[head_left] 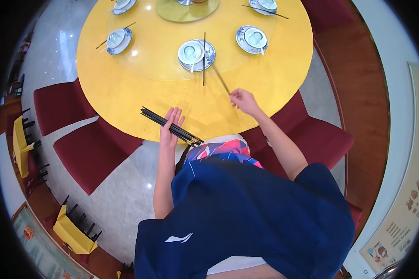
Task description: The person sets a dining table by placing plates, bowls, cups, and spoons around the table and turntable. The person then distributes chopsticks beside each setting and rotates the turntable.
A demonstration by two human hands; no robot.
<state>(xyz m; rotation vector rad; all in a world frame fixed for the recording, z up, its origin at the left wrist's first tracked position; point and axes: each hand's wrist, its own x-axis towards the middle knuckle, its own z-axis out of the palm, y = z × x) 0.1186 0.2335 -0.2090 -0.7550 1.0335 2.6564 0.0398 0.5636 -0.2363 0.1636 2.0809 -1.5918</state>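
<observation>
A bundle of dark chopsticks [156, 116] lies across the palm of my left hand [171, 128], held under the thumb near the table's front edge. My right hand [243, 101] pinches the near end of dark chopsticks [222, 80]; whether it is one or a pair I cannot tell. They point toward the nearest place setting, above the yellow cloth. That setting has a blue-patterned plate [210, 58], a white bowl [183, 56] with a glass in it, a white spoon [192, 68] and upright-pointing dark chopsticks [204, 76] lying over the plate's right side.
The round table [125, 102] has a glass turntable [165, 14] at its far middle. Further settings include a right plate [241, 43] and a left plate [124, 46]. Dark red chairs [93, 156] stand around the table, with a seat [312, 135] at my right.
</observation>
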